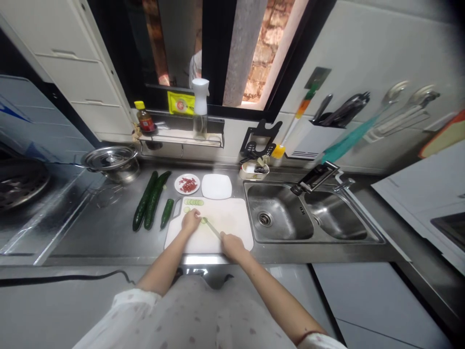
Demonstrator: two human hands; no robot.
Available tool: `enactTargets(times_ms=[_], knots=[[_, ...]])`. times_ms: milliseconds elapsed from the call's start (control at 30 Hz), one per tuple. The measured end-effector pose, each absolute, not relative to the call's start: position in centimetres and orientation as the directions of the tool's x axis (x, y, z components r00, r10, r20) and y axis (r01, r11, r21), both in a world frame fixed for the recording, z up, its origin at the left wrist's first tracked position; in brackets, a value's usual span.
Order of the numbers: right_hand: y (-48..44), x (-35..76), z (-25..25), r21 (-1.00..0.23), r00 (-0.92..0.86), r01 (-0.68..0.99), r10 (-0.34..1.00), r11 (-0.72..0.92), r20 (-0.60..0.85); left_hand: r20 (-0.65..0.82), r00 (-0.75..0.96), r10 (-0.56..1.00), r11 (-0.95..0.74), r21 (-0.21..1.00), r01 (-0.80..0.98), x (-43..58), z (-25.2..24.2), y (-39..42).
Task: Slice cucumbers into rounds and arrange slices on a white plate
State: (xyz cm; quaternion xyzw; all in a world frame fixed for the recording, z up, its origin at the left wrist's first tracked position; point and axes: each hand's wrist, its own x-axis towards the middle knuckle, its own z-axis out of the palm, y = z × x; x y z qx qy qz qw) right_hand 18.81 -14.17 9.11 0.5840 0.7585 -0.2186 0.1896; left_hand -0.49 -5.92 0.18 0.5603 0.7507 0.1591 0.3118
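Observation:
My right hand (232, 245) is closed around the handle of a knife (213, 229), whose blade reaches left across a white cutting board (232, 218). Near the blade's tip is a round cucumber slice (204, 220). My left hand (191, 222) has its fingers pinched together at that slice's left edge. A row of overlapping cucumber slices (194, 202) lies along the board's far left part, with a single slice just below it. Left of the board rests a short cut piece of cucumber (167, 213), and farther left lie two long whole cucumbers (154, 201) side by side.
Behind the board stand a plate of red chopped pieces (188, 184) and a white square plate (217, 186). A double sink (279, 213) with a black faucet (314, 178) borders the board's right. At left sits a lidded steel pot (114, 162). A spray bottle (200, 109) stands on the shelf.

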Motion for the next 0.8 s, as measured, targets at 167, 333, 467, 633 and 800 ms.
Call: enactTargets(times_ms=[167,333,467,633,800], knots=[[-15.0,19.7,8.9,-0.121,-0.26,0.965,0.811,0.232,-0.523,-0.29,-0.173,0.941,0.317,0.585,0.746,-0.5,0.4,-5.9],[-14.7,19.6,9.0,-0.118,-0.276,0.961,0.807,0.252,-0.522,-0.304,-0.174,0.937,0.328,0.588,0.74,-0.5,0.4,-5.8],[-14.1,18.9,9.2,-0.113,-0.257,0.966,0.799,0.234,-0.544,-0.306,-0.178,0.935,0.333,0.589,0.737,-0.5,0.3,-5.7],[-13.8,18.6,9.7,-0.116,-0.256,0.966,0.793,0.232,-0.552,-0.304,-0.173,0.937,0.328,0.587,0.741,-0.6,0.1,-5.6],[-13.2,18.6,10.3,-0.093,-0.267,0.961,0.782,0.26,-0.564,-0.312,-0.172,0.935,0.331,0.584,0.741,-0.6,0.2,-5.6]])
